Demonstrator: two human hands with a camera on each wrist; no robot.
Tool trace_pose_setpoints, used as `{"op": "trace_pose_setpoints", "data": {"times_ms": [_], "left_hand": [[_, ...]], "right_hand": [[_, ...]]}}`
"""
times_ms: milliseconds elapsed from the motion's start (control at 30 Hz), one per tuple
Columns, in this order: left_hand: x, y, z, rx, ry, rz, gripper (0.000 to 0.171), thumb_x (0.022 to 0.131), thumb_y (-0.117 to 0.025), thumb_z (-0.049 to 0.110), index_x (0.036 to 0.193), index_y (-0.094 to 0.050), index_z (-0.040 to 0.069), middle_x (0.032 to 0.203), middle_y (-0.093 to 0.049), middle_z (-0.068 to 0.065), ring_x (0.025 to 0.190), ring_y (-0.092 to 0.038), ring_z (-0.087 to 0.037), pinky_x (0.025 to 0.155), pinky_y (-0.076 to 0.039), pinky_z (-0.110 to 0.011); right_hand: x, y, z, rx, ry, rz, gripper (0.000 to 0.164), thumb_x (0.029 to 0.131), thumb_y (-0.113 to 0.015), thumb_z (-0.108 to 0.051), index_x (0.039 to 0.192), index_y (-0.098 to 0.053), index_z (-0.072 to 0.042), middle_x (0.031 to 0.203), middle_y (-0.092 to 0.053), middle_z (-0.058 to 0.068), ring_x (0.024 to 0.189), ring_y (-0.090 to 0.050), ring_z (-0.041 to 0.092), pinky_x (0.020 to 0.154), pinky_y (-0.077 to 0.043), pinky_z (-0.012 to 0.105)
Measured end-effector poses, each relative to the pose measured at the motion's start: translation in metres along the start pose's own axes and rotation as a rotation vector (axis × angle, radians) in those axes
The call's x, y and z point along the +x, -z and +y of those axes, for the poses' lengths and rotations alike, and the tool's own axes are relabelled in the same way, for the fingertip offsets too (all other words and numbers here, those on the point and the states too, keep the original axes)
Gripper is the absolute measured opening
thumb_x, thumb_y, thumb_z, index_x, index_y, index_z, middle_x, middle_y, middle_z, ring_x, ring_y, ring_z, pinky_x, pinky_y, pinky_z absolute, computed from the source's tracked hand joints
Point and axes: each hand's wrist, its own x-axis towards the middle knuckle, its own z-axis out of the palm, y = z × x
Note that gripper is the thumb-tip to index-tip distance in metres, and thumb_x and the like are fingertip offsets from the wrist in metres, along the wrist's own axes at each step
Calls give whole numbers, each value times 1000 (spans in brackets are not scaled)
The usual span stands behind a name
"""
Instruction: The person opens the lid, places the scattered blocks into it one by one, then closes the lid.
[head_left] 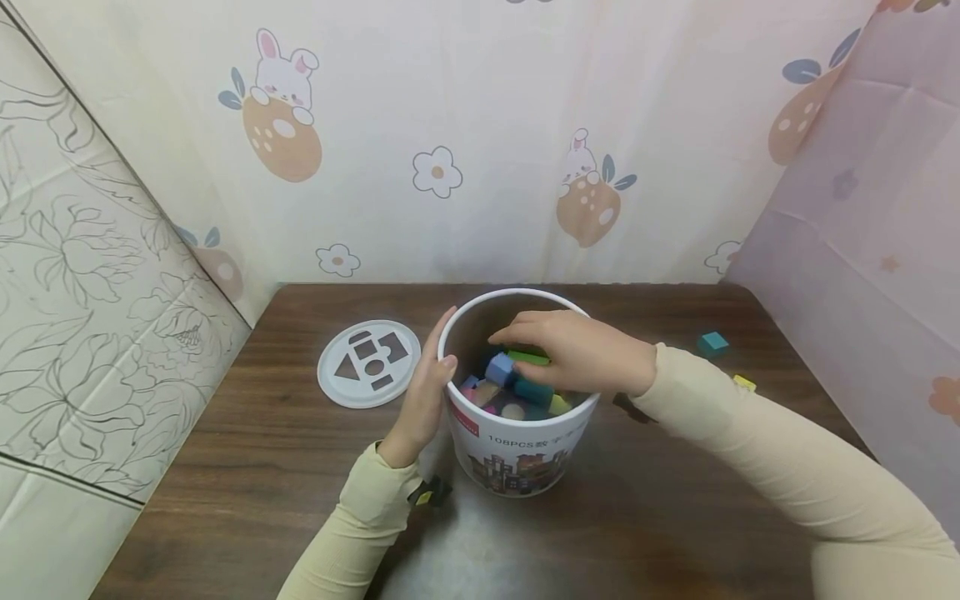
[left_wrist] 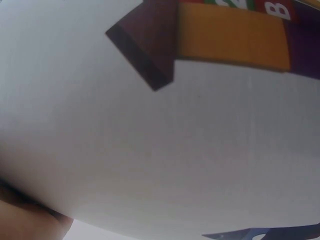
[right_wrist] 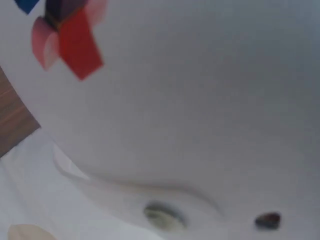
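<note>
A white bucket [head_left: 517, 479] with a printed building-block design stands upright on the brown table. My left hand [head_left: 423, 396] grips its left rim, thumb over the edge and fingers along the outside. My right hand [head_left: 566, 350] reaches over the right rim, fingers and thumb spread apart above the blocks inside. A blue block [head_left: 500, 369] sits just by the right thumb tip. Around it lie a green block [head_left: 527, 358], a teal block [head_left: 533, 392] and several others. Both wrist views are filled mostly by the bucket's printed wall [left_wrist: 200, 140].
A white lid [head_left: 347, 396] with shaped holes lies flat left of the bucket. On the right side of the table [head_left: 247, 483] are a teal block [head_left: 712, 343] and a small yellow block [head_left: 744, 382]. A patterned curtain [head_left: 487, 100] hangs behind the table.
</note>
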Motion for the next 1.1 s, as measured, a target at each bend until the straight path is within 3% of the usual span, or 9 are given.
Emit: {"op": "trace_pose_setpoints", "data": {"times_ms": [233,433,567,667,800,867,967,1000,1100], "left_hand": [[-1,-1,1,7,9,3,69,92,-40,37,156,-19,21,160,-24,-4,145,-26,-30,116,-23,-62],[0,-1,1,6,6,13,71,92,-40,37,156,-19,16,159,-25,-6,144,-26,-30,116,-23,-63],[-1,-1,2,7,6,19,70,92,-40,37,156,-20,18,158,-27,-5,144,-27,-30,116,-23,-62],[-1,0,2,1,2,18,69,92,-40,37,156,-20,19,158,-27,-4,144,-27,-29,117,-23,-61],[0,0,1,-7,-3,14,71,92,-41,38,156,-20,17,158,-27,-5,144,-27,-29,117,-22,-61],[0,0,0,5,0,19,69,92,-40,38,156,-21,19,158,-28,-4,144,-27,-28,117,-22,-60],[1,0,-1,18,2,18,69,93,-40,38,156,-20,19,158,-28,-3,145,-27,-28,117,-22,-61],[1,-1,-1,22,2,18,69,93,-39,39,156,-20,19,158,-28,-3,145,-27,-27,117,-22,-61],[1,0,-1,26,1,17,70,93,-40,39,156,-19,18,157,-28,-3,145,-27,-28,117,-22,-61]], "right_hand": [[-12,5,5,55,-20,86,40,87,-72,-22,126,-65,-16,117,-68,-2,100,-63,13,91,-56,34],[-29,12,20,78,-9,282,43,86,-73,-14,127,-64,-13,121,-68,4,109,-63,19,93,-55,42],[-44,15,36,67,-18,410,47,81,-75,-4,126,-65,-10,119,-69,5,107,-65,18,93,-54,27],[-59,15,50,67,-105,445,51,80,-77,-5,129,-64,-14,123,-68,3,111,-64,17,97,-47,15],[-82,12,67,46,-265,453,48,84,-74,-10,130,-62,-17,129,-65,5,119,-60,23,101,-51,37],[-93,8,76,29,-316,470,45,86,-72,-10,129,-63,-15,127,-66,7,117,-61,25,101,-50,33],[-110,0,92,-8,-374,492,42,87,-70,-11,129,-63,-13,125,-66,9,114,-61,25,97,-41,11],[-116,-3,98,-14,-392,493,41,88,-69,-12,129,-63,-12,124,-66,9,113,-60,25,93,-39,10],[-133,-14,113,1,-457,464,41,90,-68,-17,130,-61,-10,126,-64,12,110,-60,29,92,-45,29]]}}
